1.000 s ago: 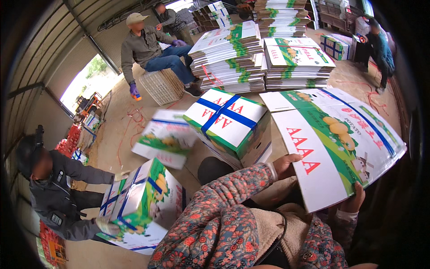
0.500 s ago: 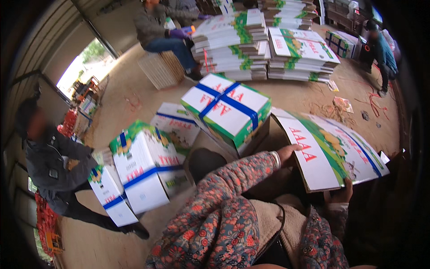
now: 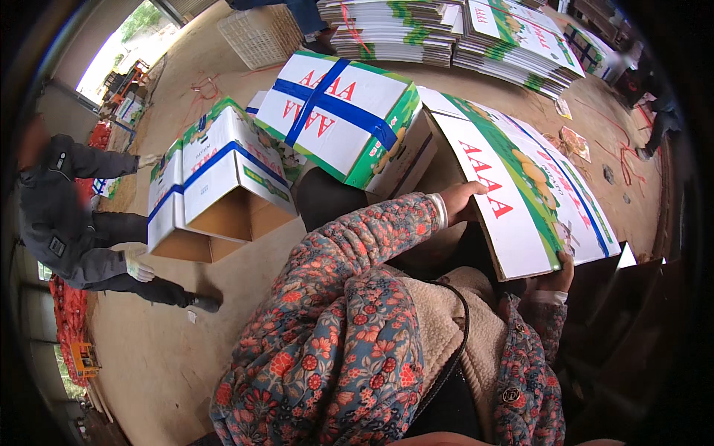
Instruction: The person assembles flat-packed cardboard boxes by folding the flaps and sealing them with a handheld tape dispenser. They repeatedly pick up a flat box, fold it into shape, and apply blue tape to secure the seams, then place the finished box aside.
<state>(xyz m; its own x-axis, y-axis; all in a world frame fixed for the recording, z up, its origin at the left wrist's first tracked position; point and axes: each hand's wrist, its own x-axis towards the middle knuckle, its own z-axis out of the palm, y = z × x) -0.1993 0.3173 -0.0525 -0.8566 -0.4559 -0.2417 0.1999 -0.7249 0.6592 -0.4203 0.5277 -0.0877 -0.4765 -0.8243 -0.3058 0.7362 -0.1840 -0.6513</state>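
A white and green cardboard carton (image 3: pixel 532 189), seemingly folded flat, slants across the right in front of me, with red letters and pictured potatoes on its face. My left hand (image 3: pixel 462 201) is closed on its near left edge, thumb on top and the other fingers hidden beneath. At its lower right corner my right hand (image 3: pixel 556 275) grips the edge. Just left of it, a closed carton (image 3: pixel 338 111) crossed with blue tape sits tilted. Further left, two taped cartons (image 3: pixel 238 175) stand side by side with their open brown ends toward me.
A person (image 3: pixel 85 215) in dark clothes and pale gloves stands left of the open cartons. Stacks of flat cartons (image 3: pixel 401 44) rise at the back beside a cream plastic crate (image 3: pixel 260 37). Loose red cord (image 3: pixel 625 163) lies on the floor at right.
The view has tipped down, so the far stacks sit higher. The left cartons have turned, showing their open ends, and the person's hands are now apart from them. My hands keep their hold.
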